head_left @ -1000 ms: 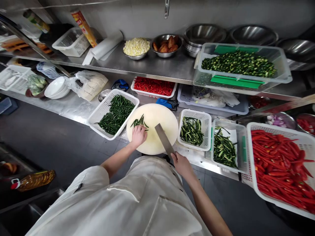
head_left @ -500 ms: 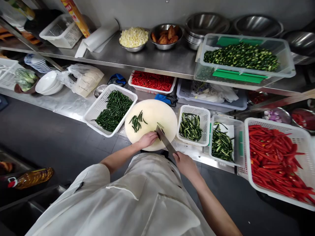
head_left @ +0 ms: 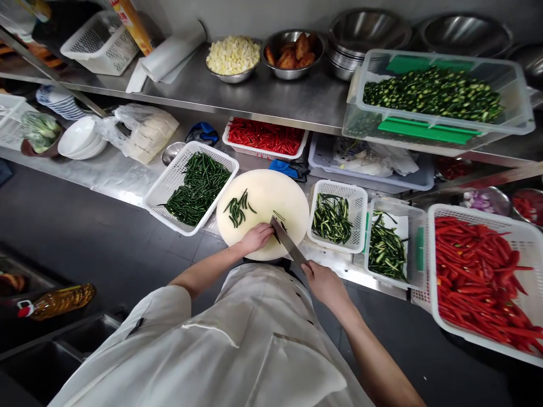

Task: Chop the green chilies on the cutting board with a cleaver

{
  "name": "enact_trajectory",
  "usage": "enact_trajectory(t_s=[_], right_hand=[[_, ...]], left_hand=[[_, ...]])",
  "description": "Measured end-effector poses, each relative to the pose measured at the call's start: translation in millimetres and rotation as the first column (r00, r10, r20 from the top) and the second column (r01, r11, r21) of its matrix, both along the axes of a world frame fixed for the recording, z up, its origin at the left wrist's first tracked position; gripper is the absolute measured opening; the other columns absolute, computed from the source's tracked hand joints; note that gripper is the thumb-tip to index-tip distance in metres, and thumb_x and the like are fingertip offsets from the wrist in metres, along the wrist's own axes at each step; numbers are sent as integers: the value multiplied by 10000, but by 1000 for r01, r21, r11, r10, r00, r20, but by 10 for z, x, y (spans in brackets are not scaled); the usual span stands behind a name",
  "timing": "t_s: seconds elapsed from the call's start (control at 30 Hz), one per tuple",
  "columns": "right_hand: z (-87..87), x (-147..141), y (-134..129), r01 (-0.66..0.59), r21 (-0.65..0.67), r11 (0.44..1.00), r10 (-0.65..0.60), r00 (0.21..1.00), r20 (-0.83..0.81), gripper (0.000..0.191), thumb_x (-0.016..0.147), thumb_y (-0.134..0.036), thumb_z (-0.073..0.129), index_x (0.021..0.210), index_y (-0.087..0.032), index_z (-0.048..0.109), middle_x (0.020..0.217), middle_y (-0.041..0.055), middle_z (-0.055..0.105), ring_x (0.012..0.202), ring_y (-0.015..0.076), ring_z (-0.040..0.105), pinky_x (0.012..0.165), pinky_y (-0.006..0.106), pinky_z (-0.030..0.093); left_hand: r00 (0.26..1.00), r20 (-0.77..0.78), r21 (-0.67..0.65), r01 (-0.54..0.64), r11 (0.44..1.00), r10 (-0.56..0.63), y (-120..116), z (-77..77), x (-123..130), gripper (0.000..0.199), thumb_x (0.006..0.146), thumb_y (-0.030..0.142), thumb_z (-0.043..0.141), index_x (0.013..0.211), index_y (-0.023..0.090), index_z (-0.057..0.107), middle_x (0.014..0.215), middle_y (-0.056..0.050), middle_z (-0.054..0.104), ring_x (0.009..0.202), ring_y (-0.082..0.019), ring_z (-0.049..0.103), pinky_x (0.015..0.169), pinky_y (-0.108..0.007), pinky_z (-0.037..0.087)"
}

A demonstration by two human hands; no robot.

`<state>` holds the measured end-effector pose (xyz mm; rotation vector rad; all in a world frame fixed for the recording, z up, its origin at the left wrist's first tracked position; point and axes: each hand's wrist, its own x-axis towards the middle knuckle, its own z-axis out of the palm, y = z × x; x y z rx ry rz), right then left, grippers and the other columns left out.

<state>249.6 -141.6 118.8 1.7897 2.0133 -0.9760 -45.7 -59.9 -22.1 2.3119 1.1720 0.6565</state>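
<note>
In the head view, a round white cutting board [head_left: 265,183] sits on the counter in front of me. My right hand [head_left: 322,278] is closed around the handle of a knife [head_left: 290,243], its blade lying across the board. Beside the blade tip, my left hand [head_left: 257,237] presses its fingers together on a green chili [head_left: 277,238], mostly hidden under them. A small pile of whole green chilies [head_left: 238,209] lies on the board's left side. A few thin chili pieces [head_left: 279,216] lie just past the blade.
Left of the board stands a white basket of green chilies [head_left: 197,189]. To the right are a basket of split green chilies [head_left: 333,217], a clear bin of split chilies [head_left: 386,249] and a basket of red chilies [head_left: 479,277]. A steel shelf [head_left: 237,102] overhangs the back.
The view has shifted slightly. Both hands and the knife keep nearly the same place over the board, and the pile of chilies looks unchanged.
</note>
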Motion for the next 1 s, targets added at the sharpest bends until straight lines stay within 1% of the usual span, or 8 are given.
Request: enact_trajectory(t_s=[0.2,0.33,0.4,0.5,0.57,0.67,0.83,1.0], right_hand=[[-392,-310,231,67,61,996,-61,993,-99,359,1124,-345,399,1159,-152,700,1075,164,789,990,266,731,774,293,401],[-492,-474,416,129,76,989,-113,977,-183,376,1135,-357,381,1100,-168,705,1111,139,788,1033,242,719,815,278,409],[-488,-424,357,149,101,984,-128,974,-185,380,1137,-366,369,1107,-178,698,1098,130,787,1013,238,720,804,280,401],[-494,-227,125,92,67,993,-77,975,-207,372,1128,-383,388,1072,-187,698,1047,120,785,978,240,718,783,285,393],[-510,-81,-19,46,-4,999,-45,970,-238,383,1119,-394,402,997,-190,702,1007,112,782,960,242,713,776,284,397],[-501,26,-101,86,-82,993,-103,967,-234,427,1123,-411,372,955,-197,702,991,102,782,937,234,710,759,279,404],[-307,-121,-38,92,-22,996,-93,991,-95,412,1130,-404,361,1066,-191,708,1053,128,785,973,251,720,762,291,387],[-172,-126,-57,47,-17,999,-48,997,-63,424,1128,-434,346,1100,-211,705,991,126,782,919,266,726,715,300,363]], left_hand=[[999,-25,37,42,998,-41,8,10,3,315,1103,272,433,1268,205,692,1286,-114,670,1223,-242,627,1069,-430,582],[990,-80,61,122,991,-117,105,109,-95,298,1093,275,450,1232,202,704,1233,-119,674,1171,-242,633,1030,-412,583],[992,-125,100,40,994,-27,222,184,-226,284,1070,250,481,1237,198,706,1213,-130,669,1172,-265,621,1044,-449,563],[941,-197,185,-239,953,274,426,278,-481,296,1018,198,549,1268,190,707,1271,-164,639,1255,-331,560,1109,-550,496],[911,-242,196,-290,937,333,503,298,-621,290,998,187,583,1246,213,730,1300,-164,627,1279,-348,539,1119,-570,478],[954,-246,124,-146,981,173,430,258,-659,278,1025,209,560,1228,242,748,1262,-130,644,1226,-297,586,1080,-486,523],[989,-113,51,103,993,-97,4,144,-270,311,1099,270,453,1282,214,699,1252,-99,685,1209,-230,628,1063,-390,558],[991,-60,27,126,992,-124,-179,98,14,330,1110,277,413,1254,190,697,1275,-108,696,1181,-228,649,1043,-400,573]])
